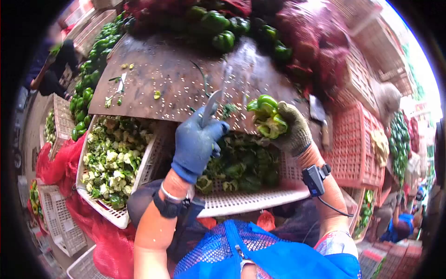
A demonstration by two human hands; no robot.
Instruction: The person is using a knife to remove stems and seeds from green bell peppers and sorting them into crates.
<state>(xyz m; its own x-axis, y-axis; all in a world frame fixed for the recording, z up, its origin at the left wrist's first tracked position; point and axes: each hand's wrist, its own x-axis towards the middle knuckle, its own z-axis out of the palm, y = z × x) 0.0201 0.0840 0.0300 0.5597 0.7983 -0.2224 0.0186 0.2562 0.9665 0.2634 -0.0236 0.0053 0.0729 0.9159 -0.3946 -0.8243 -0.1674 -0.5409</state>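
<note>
My left hand, in a blue glove, is closed around a knife whose blade points up over the table's near edge. In my right hand, which wears a dark, worn knit glove, is a green bell pepper. The pepper is cut open, with its pale inside facing my left hand. A gap separates the blade from the pepper. Below both hands sits a white crate holding green pepper pieces, partly hidden by my left hand.
Seeds and scraps dot the wooden table. Whole green peppers and red mesh sacks line its far side. To the left, another crate holds pale pepper cores. Pink crates stand right; people are farther off.
</note>
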